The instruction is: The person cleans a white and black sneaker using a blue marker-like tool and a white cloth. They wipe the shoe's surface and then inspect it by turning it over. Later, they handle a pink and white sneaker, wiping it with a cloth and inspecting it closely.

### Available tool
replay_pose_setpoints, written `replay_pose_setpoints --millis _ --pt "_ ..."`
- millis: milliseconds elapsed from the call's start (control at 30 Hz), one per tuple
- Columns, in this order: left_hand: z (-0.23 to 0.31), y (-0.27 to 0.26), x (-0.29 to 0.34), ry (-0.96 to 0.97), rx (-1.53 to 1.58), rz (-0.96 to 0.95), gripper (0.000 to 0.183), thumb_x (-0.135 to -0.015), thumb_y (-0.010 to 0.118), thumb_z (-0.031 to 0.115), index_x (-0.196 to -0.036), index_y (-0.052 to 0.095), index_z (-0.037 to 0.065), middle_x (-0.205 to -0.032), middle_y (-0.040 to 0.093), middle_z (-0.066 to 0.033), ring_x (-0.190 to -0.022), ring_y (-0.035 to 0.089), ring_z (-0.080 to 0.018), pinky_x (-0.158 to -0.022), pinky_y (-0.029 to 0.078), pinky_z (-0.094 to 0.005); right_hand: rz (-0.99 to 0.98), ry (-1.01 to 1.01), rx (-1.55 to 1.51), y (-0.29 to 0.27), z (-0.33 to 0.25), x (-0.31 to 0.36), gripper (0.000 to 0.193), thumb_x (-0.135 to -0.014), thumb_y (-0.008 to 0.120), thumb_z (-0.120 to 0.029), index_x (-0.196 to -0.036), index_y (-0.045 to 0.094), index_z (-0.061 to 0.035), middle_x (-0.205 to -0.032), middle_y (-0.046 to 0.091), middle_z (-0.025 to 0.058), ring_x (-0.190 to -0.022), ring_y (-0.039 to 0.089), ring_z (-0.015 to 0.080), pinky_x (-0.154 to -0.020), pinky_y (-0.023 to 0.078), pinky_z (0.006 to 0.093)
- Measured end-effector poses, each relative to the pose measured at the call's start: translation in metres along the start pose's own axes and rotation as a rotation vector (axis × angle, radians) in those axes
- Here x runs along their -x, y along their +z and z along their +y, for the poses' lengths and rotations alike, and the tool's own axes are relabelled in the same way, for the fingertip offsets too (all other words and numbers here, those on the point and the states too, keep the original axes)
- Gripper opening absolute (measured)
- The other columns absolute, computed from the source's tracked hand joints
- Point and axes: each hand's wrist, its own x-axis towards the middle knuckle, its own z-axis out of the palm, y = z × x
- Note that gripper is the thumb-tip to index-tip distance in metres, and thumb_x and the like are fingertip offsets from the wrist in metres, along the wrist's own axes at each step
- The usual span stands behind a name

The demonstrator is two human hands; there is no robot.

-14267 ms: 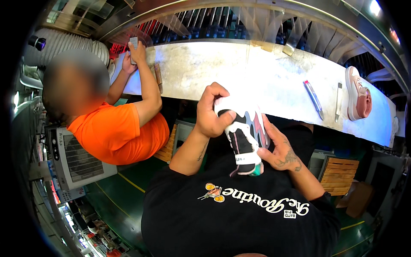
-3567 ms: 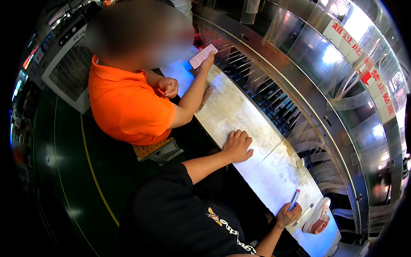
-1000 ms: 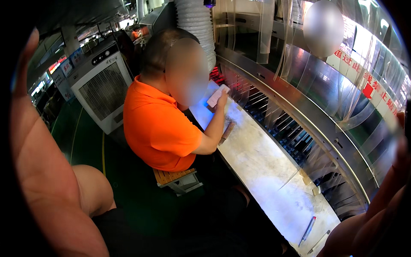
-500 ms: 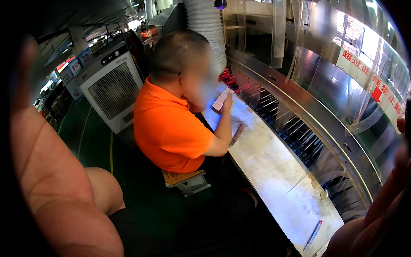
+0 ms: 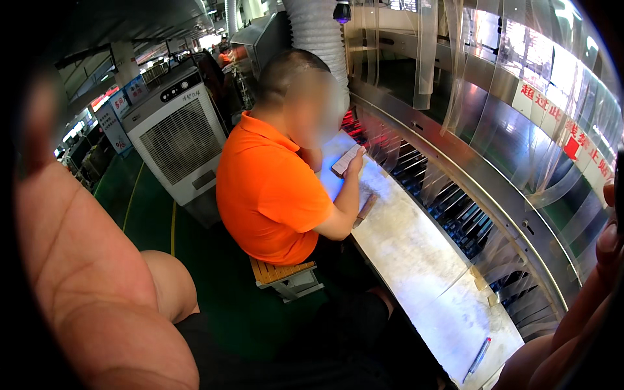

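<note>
The left hand (image 5: pixel 84 260) is raised close against the camera, a blurred mass at the near left; whether it is spread or curled I cannot tell, and it appears to hold nothing. The right hand (image 5: pixel 585 292) is likewise lifted at the right edge, its fingers (image 5: pixel 608 240) loosely curved and empty, well above the worktop (image 5: pixel 416 260), probably both up near the head rather than working. Below it a blue pen (image 5: pixel 478 359) lies flat on the worktop's near end, its long axis slanting from near-left to far-right, roughly along the worktop's length. Farther along, a co-worker in an orange shirt (image 5: pixel 273 188) sits on a wooden stool (image 5: pixel 286 276), holding a small pale card (image 5: pixel 346 160) tilted up over the worktop for inspection. Beyond stands a white air cooler (image 5: pixel 179 133).
</note>
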Motion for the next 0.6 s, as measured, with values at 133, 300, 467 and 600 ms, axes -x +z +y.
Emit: replay_pose_setpoints --millis 133,300,467,600 --pt "-0.001 0.002 0.001 0.004 0.0 0.004 0.051 -0.098 0.068 0.039 -0.124 0.066 -0.004 -0.113 0.063 -0.0148 -0.096 0.059 -0.0207 -0.09 0.049 -0.0337 -0.011 0.007 0.012 0.003 0.001 -0.002 0.054 -0.094 0.076 -0.033 -0.13 0.063 0.0052 -0.108 0.061 0.0137 -0.084 0.06 0.0214 -0.083 0.051 0.0376" --pt "-0.006 0.004 0.004 0.004 0.0 0.005 0.052 -0.099 0.068 0.04 -0.125 0.066 -0.005 -0.113 0.063 -0.0153 -0.096 0.059 -0.021 -0.089 0.049 -0.0339 -0.01 0.02 0.02 0.002 0.002 -0.003 0.053 -0.093 0.076 -0.032 -0.129 0.064 0.005 -0.108 0.061 0.0137 -0.083 0.06 0.0212 -0.082 0.051 0.0373" --pt "-0.014 0.004 -0.001 0.022 -0.01 0.004 0.053 -0.1 0.067 0.042 -0.125 0.066 -0.005 -0.113 0.063 -0.0157 -0.096 0.059 -0.0213 -0.089 0.05 -0.0341 -0.014 0.023 0.018 0.004 0.003 -0.004 0.052 -0.093 0.077 -0.031 -0.128 0.064 0.0048 -0.107 0.061 0.0137 -0.082 0.06 0.0211 -0.081 0.051 0.0371" --pt "-0.018 0.003 -0.006 0.021 -0.015 0.011 0.054 -0.1 0.067 0.043 -0.125 0.066 -0.006 -0.113 0.063 -0.016 -0.096 0.06 -0.0216 -0.089 0.05 -0.0342 -0.014 0.024 0.015 0.005 0.005 -0.006 0.051 -0.092 0.078 -0.03 -0.127 0.065 0.0046 -0.107 0.061 0.0136 -0.081 0.06 0.021 -0.081 0.051 0.0368"
